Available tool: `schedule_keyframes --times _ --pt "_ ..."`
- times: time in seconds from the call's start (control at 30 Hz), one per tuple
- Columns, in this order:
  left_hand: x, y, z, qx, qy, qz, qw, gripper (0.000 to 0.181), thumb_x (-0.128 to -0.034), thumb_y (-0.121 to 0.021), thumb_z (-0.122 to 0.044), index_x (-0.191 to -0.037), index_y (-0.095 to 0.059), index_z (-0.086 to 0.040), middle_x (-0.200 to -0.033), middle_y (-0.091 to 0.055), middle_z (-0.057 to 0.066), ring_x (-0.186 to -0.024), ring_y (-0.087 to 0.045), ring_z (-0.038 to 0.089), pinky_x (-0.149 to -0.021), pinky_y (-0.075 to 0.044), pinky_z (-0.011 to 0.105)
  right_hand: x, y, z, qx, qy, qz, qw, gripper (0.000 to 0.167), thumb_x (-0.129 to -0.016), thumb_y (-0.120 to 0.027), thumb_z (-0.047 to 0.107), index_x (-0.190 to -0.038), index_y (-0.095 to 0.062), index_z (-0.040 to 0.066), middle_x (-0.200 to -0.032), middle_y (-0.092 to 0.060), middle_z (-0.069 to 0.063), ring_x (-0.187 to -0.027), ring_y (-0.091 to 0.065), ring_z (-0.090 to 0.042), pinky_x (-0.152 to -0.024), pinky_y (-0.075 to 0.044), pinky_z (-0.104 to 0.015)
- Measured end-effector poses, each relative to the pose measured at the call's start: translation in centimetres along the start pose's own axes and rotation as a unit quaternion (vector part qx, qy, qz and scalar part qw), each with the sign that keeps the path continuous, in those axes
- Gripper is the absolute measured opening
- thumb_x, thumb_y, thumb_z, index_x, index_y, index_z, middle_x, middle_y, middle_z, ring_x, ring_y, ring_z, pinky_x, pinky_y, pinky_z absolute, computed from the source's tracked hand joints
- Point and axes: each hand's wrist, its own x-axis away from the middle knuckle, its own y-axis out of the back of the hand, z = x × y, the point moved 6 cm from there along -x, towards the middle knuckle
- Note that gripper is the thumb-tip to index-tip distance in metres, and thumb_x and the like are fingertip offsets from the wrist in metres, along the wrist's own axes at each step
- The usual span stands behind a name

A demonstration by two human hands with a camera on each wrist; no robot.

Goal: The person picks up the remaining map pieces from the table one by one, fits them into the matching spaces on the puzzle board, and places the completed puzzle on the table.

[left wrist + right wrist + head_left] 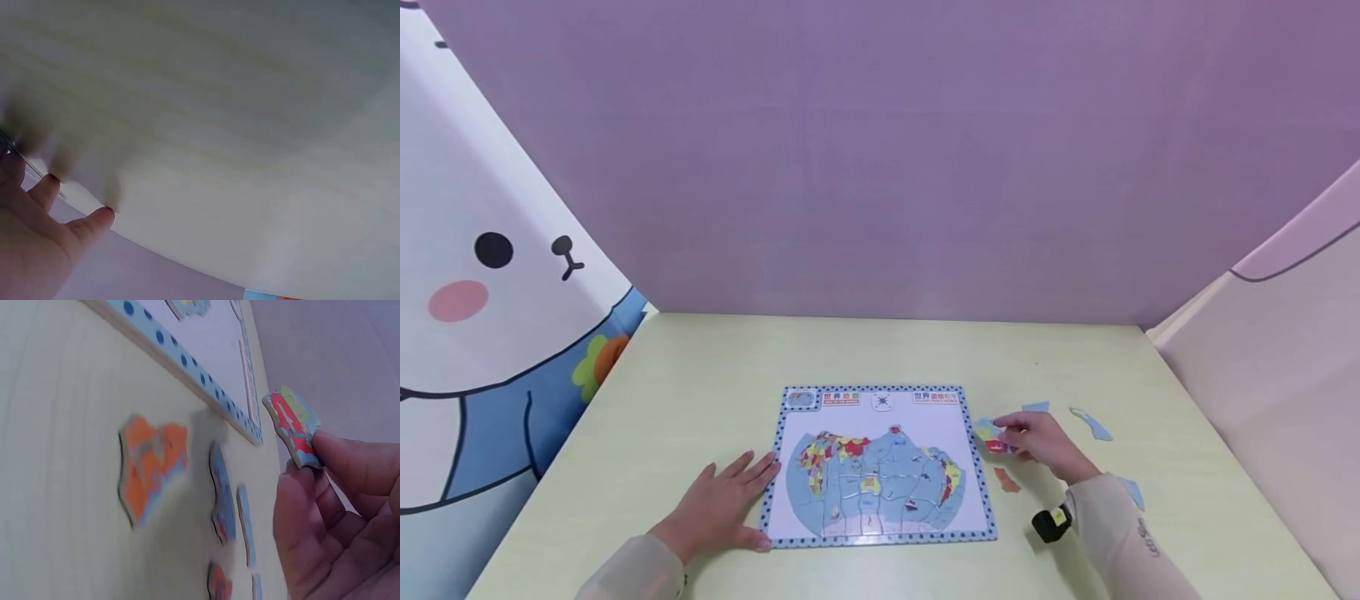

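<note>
A world-map jigsaw puzzle (880, 492) lies flat on the table inside a board with a blue dotted border (181, 359). My left hand (722, 504) rests at the board's left edge, fingers spread; the left wrist view catches its fingertips against that edge. Just beyond the right edge, my right hand (1045, 442) pinches a puzzle piece (292, 422) in red, yellow-green and blue between thumb and fingers, raised off the table. Under that hand lies an orange puzzle piece (1007, 480), seen larger in the right wrist view.
Loose blue pieces lie right of the board: one behind the right hand (1036, 407), a curved piece (1092, 423) farther right, and another piece (1132, 492) partly behind the sleeve. A black wrist camera (1051, 525) sits by the right cuff. A purple wall (880, 167) closes the table's back.
</note>
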Motion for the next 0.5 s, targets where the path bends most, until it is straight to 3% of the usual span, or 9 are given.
schedule_keyframes --times 0.27,0.5 --pt "-0.1 0.0 0.0 0.032 0.013 0.009 0.9994 0.104 -0.0641 -0.073 -0.066 -0.144 -0.042 -0.007 -0.151 -0.037 0.007 -0.139 -0.027 0.040 -0.096 -0.022 0.077 -0.9 -1.7 1.3 0.002 0.033 0.002 0.9995 0.029 -0.091 -0.060 0.001 -0.117 -0.061 -0.012 -0.089 -0.066 -0.008 -0.071 -0.056 -0.016 -0.063 -0.050 -0.025" --pt "0.1 0.0 0.0 0.050 0.024 0.019 0.9983 0.103 -0.0649 -0.076 -0.061 -0.145 -0.041 -0.008 -0.152 -0.035 0.007 -0.140 -0.024 0.039 -0.095 -0.019 0.079 -2.0 -3.2 2.0 0.007 0.023 0.012 0.9996 0.029 -0.091 -0.061 0.000 -0.119 -0.062 -0.006 -0.091 -0.063 -0.007 -0.075 -0.058 -0.016 -0.069 -0.052 -0.028"
